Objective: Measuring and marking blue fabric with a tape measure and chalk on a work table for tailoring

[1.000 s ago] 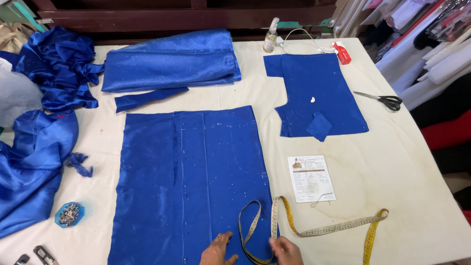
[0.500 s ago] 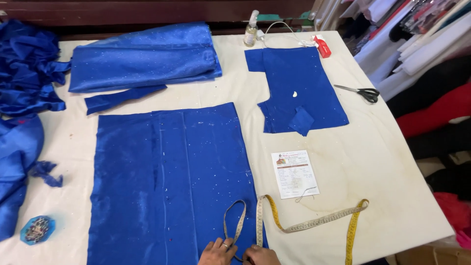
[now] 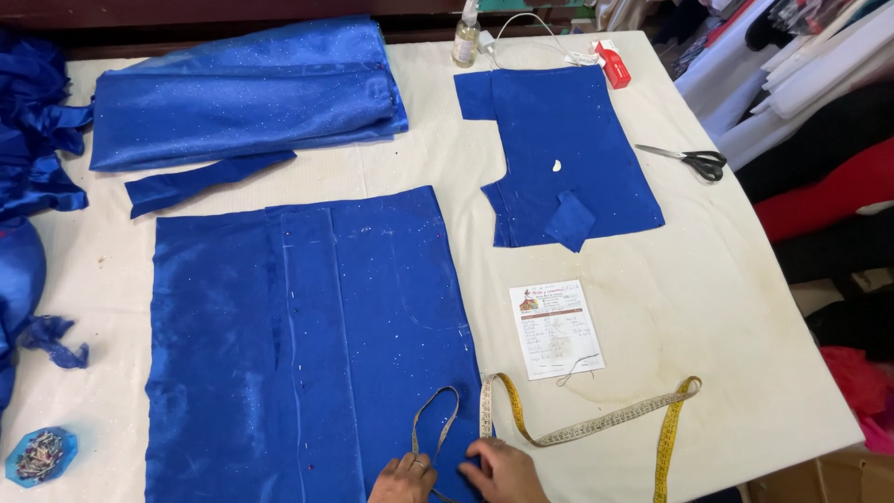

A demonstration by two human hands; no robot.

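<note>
Since the earlier frame the view has drifted, so both hands and the cloth now sit further right, while the things on the table lie as before. At the near edge, the left hand (image 3: 402, 479) pinches a loop of the yellow measuring tape (image 3: 589, 430) between closed fingers, pressing it on the large blue satin panel (image 3: 307, 345). Just beside it, the right hand (image 3: 504, 471) rests flat on the panel's right edge, fingers together over the tape. From there the tape trails right across the white table (image 3: 745, 317), below a printed paper slip (image 3: 555, 328). Black scissors (image 3: 697, 162) lie well apart.
</note>
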